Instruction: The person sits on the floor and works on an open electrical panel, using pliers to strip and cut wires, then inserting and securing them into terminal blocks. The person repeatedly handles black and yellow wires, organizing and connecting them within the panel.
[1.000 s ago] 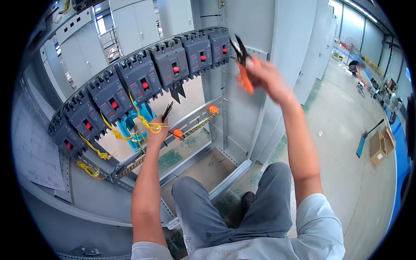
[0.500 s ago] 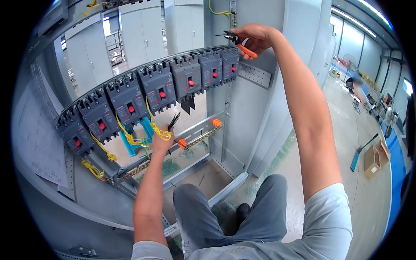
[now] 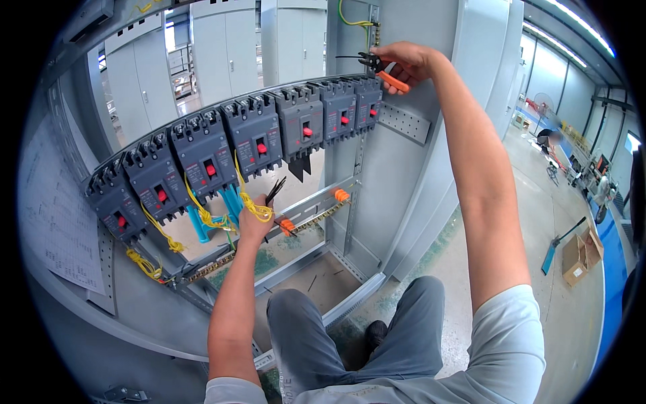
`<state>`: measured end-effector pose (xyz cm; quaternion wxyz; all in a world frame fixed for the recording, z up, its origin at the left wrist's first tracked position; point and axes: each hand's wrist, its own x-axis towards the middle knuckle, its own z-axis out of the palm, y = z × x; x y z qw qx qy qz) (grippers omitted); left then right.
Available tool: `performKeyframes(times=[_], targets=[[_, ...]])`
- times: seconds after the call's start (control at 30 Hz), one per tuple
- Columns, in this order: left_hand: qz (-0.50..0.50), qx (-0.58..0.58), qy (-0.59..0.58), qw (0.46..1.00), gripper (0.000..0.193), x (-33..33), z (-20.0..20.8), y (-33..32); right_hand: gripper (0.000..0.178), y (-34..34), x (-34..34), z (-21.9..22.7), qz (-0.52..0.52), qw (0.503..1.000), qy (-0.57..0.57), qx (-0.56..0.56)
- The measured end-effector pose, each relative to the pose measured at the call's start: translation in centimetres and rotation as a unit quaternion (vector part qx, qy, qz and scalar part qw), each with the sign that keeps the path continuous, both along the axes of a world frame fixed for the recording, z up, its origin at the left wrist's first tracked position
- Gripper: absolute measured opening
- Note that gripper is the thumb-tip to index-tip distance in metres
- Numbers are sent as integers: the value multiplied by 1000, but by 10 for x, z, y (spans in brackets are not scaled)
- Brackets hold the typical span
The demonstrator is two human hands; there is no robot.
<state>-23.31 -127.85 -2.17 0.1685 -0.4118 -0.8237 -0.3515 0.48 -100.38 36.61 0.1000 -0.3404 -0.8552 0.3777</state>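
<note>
My right hand [image 3: 407,59] is clenched around the smooth orange grips of a pair of cutters [image 3: 380,67], whose dark metal nose points left just above the right end of the curved row of boxy grey breakers [image 3: 256,138], each with a small red button. Below the middle of that row, my left hand [image 3: 254,222] is closed on a bunch of thin black cable ties [image 3: 274,191] that fan upward, with a coiled yellow wire [image 3: 256,210] draped against my fingers beside two stubby orange insulators [image 3: 287,224].
</note>
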Motion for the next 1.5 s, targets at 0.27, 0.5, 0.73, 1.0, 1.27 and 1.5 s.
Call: performKeyframes(times=[0.27,0.5,0.73,1.0,1.27,1.5], targets=[[-5,4,-21,1000,20,4,5,-2,51,2,0,5,22,1000,-7,-12],[-4,3,-8,1000,20,4,4,-1,54,10,-8,4,10,1000,3,-9],[-5,-1,-21,1000,21,5,6,-1,54,13,-12,5,9,1000,-6,-12],[-4,-2,-24,1000,22,2,3,-2,52,19,-16,0,12,1000,15,-2],[-8,4,-14,1000,21,7,6,0,51,22,-16,1,9,998,54,-6],[2,-36,-76,996,35,6,-9,3,53,-50,18,-35,146,955,259,12]])
